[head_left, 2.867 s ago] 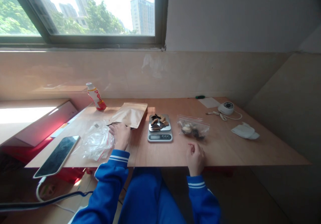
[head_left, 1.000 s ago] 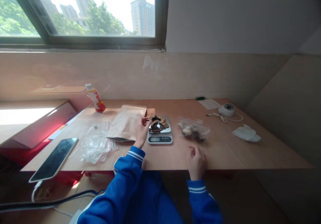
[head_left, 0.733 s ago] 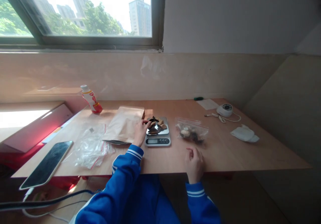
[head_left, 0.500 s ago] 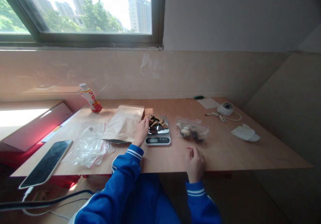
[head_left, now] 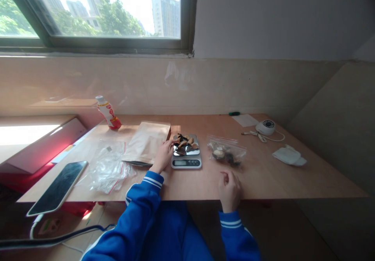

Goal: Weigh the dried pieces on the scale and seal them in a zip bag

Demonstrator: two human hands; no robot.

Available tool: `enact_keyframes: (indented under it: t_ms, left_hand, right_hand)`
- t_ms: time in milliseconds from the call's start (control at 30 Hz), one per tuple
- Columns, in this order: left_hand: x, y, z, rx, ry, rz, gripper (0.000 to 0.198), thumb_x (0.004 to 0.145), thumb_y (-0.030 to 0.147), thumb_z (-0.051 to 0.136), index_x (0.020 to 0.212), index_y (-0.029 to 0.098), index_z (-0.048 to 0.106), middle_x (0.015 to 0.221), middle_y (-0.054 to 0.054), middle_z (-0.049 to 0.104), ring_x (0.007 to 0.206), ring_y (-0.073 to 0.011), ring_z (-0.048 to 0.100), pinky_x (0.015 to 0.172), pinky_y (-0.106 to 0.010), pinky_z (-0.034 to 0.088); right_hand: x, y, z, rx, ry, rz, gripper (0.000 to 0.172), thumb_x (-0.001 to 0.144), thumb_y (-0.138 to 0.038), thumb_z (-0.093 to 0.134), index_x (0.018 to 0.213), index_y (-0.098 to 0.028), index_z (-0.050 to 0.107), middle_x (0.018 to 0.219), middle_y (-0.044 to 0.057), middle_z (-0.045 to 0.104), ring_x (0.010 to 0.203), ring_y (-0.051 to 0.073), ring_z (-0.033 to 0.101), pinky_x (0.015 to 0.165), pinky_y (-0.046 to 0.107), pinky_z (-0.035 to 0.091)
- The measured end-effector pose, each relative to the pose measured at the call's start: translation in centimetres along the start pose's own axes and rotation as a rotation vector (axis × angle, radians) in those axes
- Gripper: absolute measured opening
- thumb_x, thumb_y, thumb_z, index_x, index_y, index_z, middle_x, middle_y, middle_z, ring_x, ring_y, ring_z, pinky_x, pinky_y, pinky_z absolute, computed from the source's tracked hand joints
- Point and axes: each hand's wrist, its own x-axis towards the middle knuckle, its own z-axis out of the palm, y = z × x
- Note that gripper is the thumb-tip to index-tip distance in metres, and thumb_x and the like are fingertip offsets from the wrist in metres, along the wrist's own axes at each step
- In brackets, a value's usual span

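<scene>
A small digital kitchen scale [head_left: 186, 163] stands near the middle of the table, with a heap of dried brown and black pieces [head_left: 185, 143], like dried mushroom or fungus, on its shiny plate. At the scale's left side is my left hand [head_left: 164, 155], its fingers stretched out to the edge of the heap; nothing shows in them. My right hand [head_left: 230, 188] rests at the table's front edge, fingers curled in, holding nothing visible. Just beyond it lies a clear zip bag [head_left: 227, 152] with dark and pale dried pieces inside.
Left of the scale lie a kraft paper pouch [head_left: 146, 142], clear plastic bags [head_left: 107, 167] and a phone [head_left: 58, 187] on a cable. A bottle [head_left: 109, 114] stands behind them. Toward the right are a white dome camera [head_left: 265, 126] with its cord, a paper [head_left: 245, 120] and a crumpled tissue [head_left: 289, 155].
My left hand has drawn slightly back and left from the heap on the scale. My right hand keeps its place. The whole view has shifted a little.
</scene>
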Motion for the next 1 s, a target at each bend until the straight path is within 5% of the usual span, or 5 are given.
enact_keyframes:
  t_ms: [267, 500, 800, 900, 1000]
  left_hand:
    - [-3.6, 1.3, -3.6, -0.021, 0.171, 0.043, 0.028, 0.088, 0.019, 0.039, 0.1, 0.02, 0.064, 0.111, -0.008, 0.065, 0.108, -0.0213, 0.057, 0.094, -0.039, 0.045]
    - [-10.8, -1.9, -12.0, 0.371, 0.708, -0.291, 0.028, 0.086, 0.023, 0.04, 0.098, 0.016, 0.065, 0.098, -0.011, 0.063, 0.096, -0.0254, 0.057, 0.087, -0.04, 0.046]
    - [-11.4, -7.3, -14.8, 0.654, 0.267, -0.539, 0.035, 0.083, 0.039, 0.047, 0.102, 0.017, 0.068, 0.111, -0.017, 0.065, 0.107, -0.0376, 0.05, 0.09, -0.055, 0.035]
    - [-10.9, -7.2, -15.4, 0.693, 0.305, -0.552, 0.032, 0.084, 0.036, 0.046, 0.095, 0.017, 0.069, 0.104, -0.016, 0.066, 0.105, -0.0364, 0.051, 0.09, -0.055, 0.034]
    - [-10.4, -6.7, -16.1, 0.719, 0.503, -0.623, 0.031, 0.084, 0.039, 0.046, 0.093, 0.016, 0.066, 0.099, -0.014, 0.066, 0.105, -0.0375, 0.05, 0.088, -0.058, 0.035]
  right_hand:
    - [0.0, -0.1, -0.1, 0.016, -0.021, 0.034, 0.026, 0.085, -0.022, 0.041, 0.08, -0.016, 0.066, 0.073, 0.008, 0.065, 0.068, 0.021, 0.058, 0.066, 0.029, 0.041]
    - [0.1, -0.2, -0.3, 0.013, -0.051, 0.038, 0.028, 0.085, -0.024, 0.04, 0.08, -0.016, 0.066, 0.074, 0.009, 0.066, 0.07, 0.022, 0.058, 0.067, 0.03, 0.04]
    - [0.0, -0.1, -0.2, 0.024, -0.059, 0.041, 0.028, 0.084, -0.026, 0.039, 0.079, -0.016, 0.065, 0.077, 0.012, 0.067, 0.072, 0.024, 0.058, 0.067, 0.032, 0.04]
    - [0.0, 0.0, -0.2, 0.025, -0.072, 0.039, 0.029, 0.084, -0.026, 0.039, 0.079, -0.016, 0.065, 0.075, 0.012, 0.066, 0.071, 0.024, 0.057, 0.066, 0.032, 0.04]
    - [0.1, 0.3, -0.2, 0.033, -0.071, 0.041, 0.029, 0.084, -0.026, 0.039, 0.078, -0.016, 0.066, 0.076, 0.012, 0.066, 0.072, 0.024, 0.058, 0.067, 0.032, 0.041]
